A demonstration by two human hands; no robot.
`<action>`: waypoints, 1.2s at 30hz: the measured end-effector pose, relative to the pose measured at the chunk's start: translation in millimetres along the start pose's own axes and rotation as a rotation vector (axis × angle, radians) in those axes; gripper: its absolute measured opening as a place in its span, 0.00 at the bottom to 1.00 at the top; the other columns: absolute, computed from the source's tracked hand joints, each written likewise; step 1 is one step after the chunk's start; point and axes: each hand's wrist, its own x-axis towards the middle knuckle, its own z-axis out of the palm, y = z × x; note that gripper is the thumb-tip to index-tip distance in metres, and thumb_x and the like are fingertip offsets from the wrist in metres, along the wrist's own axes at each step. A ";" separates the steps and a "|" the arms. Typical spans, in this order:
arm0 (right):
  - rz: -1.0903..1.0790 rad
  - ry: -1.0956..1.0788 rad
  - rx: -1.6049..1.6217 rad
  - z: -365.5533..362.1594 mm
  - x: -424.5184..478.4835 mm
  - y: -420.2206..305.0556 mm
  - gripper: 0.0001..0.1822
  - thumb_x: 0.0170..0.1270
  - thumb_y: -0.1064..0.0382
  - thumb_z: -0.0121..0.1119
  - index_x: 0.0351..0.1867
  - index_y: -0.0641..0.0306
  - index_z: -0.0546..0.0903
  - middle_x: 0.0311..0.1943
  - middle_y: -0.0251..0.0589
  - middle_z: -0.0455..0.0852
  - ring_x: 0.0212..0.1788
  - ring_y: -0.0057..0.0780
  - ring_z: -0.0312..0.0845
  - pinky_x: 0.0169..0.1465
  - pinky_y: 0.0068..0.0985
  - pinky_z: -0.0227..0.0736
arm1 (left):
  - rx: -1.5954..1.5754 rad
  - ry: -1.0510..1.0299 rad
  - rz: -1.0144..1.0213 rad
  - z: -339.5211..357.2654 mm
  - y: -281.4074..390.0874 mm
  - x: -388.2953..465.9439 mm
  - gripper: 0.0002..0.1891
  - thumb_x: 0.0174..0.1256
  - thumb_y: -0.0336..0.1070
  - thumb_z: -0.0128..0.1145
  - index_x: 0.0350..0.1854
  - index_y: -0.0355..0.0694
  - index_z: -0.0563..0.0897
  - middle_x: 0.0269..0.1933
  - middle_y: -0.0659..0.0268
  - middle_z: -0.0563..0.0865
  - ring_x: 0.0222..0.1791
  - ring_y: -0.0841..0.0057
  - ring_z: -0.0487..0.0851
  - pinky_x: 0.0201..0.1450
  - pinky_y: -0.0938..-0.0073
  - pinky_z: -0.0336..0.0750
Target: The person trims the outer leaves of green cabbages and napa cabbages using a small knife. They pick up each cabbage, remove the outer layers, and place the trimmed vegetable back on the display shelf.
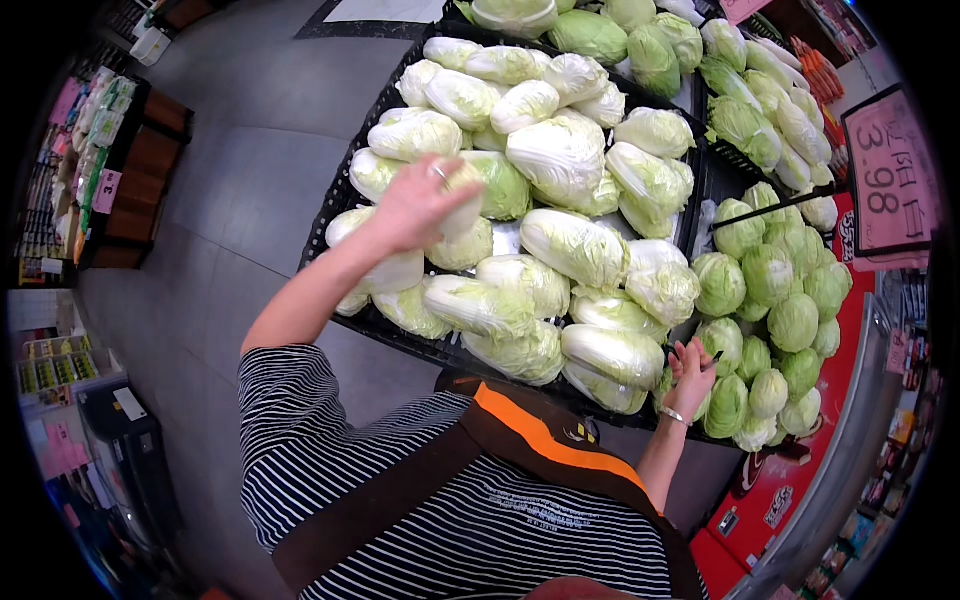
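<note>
My left hand (414, 208), blurred and wearing a ring, is curled over a pale napa cabbage (468, 196) at the left part of a heap. Beneath and around it lie many film-wrapped napa cabbages (574, 244) in a black slatted crate display (324, 229). On the right, my right hand (688, 381) is above the near edge, with a bracelet at its wrist. Between its fingers is a small thin dark object (711, 361), too small to identify. Round green cabbages (769, 274) are piled just beyond that hand.
More green cabbages (589, 36) and napa cabbages (780, 112) fill the crates behind. A pink price sign (889, 172) stands at the right, above a red chest (806, 450). To the left, grey floor (225, 172) separates this display from a wooden shelf unit (150, 165).
</note>
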 end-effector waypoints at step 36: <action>0.066 0.099 -0.067 39.2 -36.9 -28.5 0.11 0.67 0.66 0.59 0.47 0.68 0.76 0.33 0.33 0.78 0.26 0.16 0.73 0.27 0.15 0.67 | -0.422 0.092 -0.430 52.5 -195.3 284.0 0.41 0.40 0.44 0.71 0.62 0.39 0.71 0.56 0.53 0.79 0.55 0.58 0.81 0.58 0.62 0.76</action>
